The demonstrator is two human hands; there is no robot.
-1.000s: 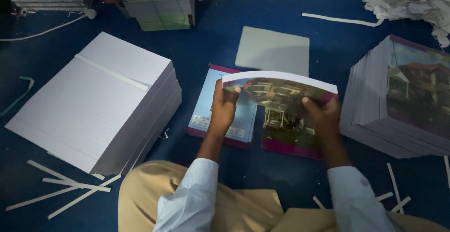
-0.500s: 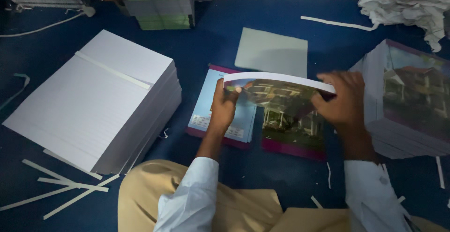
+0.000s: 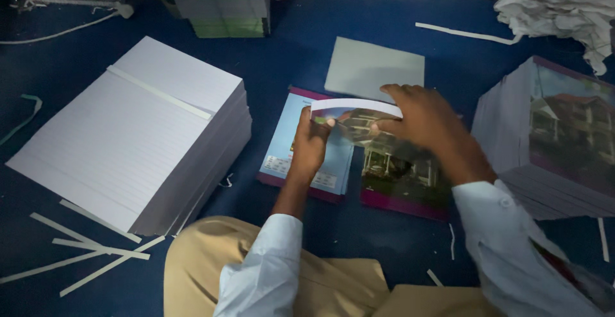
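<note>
Blue floor covering carries everything. Left hand point(image 3: 312, 147) pinches the folded edge of a printed cover sheet point(image 3: 384, 157), right hand point(image 3: 426, 125) closed over its fold, keeping it bent above the open cover between ruled paper stack point(image 3: 128, 137) and printed cover stack point(image 3: 564, 137).

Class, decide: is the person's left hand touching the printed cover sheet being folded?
Touching. The head view shows the left hand with its fingertips pinching the curled white edge of the printed cover sheet.
</note>
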